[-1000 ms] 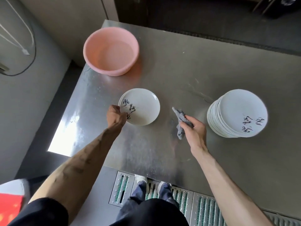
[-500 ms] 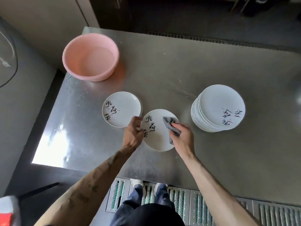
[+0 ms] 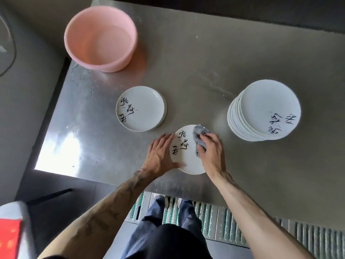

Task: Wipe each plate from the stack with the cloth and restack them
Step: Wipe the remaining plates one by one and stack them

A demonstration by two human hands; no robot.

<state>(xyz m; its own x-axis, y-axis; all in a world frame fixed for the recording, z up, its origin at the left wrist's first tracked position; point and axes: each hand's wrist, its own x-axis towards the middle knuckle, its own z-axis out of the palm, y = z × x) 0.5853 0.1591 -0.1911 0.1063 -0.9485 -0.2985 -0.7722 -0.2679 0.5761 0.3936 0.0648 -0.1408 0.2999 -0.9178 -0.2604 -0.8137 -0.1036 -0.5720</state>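
A white plate (image 3: 183,159) with black calligraphy lies flat on the steel table near its front edge. My right hand (image 3: 212,152) grips a crumpled grey cloth (image 3: 199,135) and presses it on the plate's upper right part. My left hand (image 3: 160,154) rests against the plate's left rim with fingers straight and the thumb along the lower rim. A tall stack of white plates (image 3: 265,109) stands to the right. A low pile of the same plates (image 3: 143,111) sits to the left, behind my left hand.
A pink plastic basin (image 3: 100,38) stands at the table's (image 3: 205,62) far left corner. The table's left edge drops off beside the low pile. Metal floor grating (image 3: 214,217) runs under the front edge, by my feet. A red and grey object (image 3: 9,238) is at bottom left.
A second plate came in front of me from the low left pile. My right hand brought the cloth onto it and rubs it. My left hand's fingers have straightened along the rim.
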